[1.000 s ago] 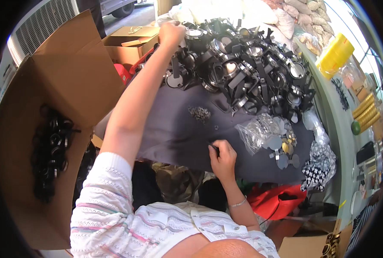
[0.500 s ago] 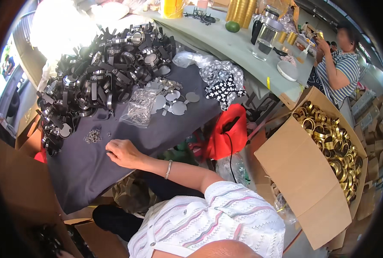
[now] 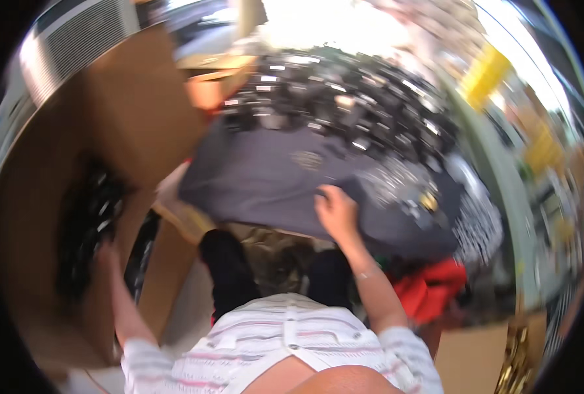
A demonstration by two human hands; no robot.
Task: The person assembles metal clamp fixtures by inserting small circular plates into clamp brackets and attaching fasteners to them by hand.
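My left hand [image 3: 106, 255] reaches into a large cardboard box [image 3: 49, 164] on the left, at a dark heap of black pieces [image 3: 92, 226] with shiny spots. Its fingers are blurred and lost against the heap. Over the near part of the dark cloth [image 3: 252, 174] on the table is my right hand [image 3: 336, 209], its fingers curled together; anything inside them is hidden. Just beyond it lies a small pile of tiny metal parts [image 3: 306, 159]. A clear plastic bag [image 3: 387, 180] of small metal parts is to its right. A big mound of black banded pieces with round metal discs [image 3: 344, 98] covers the table's far side.
A red bag [image 3: 430, 289] hangs by the table's right side, near black-and-white patterned fabric [image 3: 479, 226]. A pale green table [image 3: 502, 171] stretches along the right. Gold rings [image 3: 516, 354] sit in a cardboard box [image 3: 469, 358] at lower right.
The view has swung left and is blurred. My left arm now shows, reaching into the left box. My right hand stays over the cloth near the small metal pile.
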